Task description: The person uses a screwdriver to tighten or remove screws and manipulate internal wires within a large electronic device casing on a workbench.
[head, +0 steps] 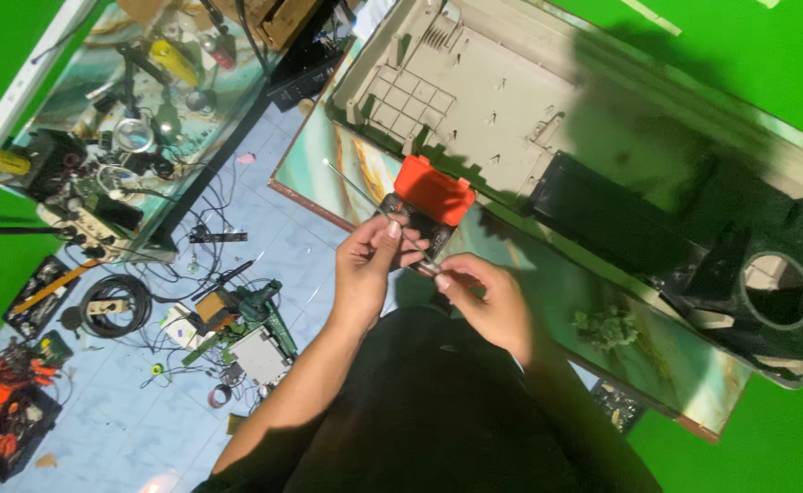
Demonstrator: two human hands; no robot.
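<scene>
My left hand (pixel 367 260) grips a small dark device with a red-orange cover (pixel 430 196) at the near edge of the table. My right hand (pixel 485 297) pinches the lower end of a thin metal rod (pixel 365 194), maybe a telescopic antenna, that runs up and to the left across the device. Both hands meet just below the device, over my dark-clothed lap. The rod's tip ends above the table's marbled top (pixel 346 169).
A large grey plastic casing (pixel 474 82) lies open on the table, with black parts and a round black ring (pixel 776 297) at the right. A green tuft (pixel 607 327) rests near the table edge. The floor at left holds tools, coiled cables (pixel 114 306) and circuit boards.
</scene>
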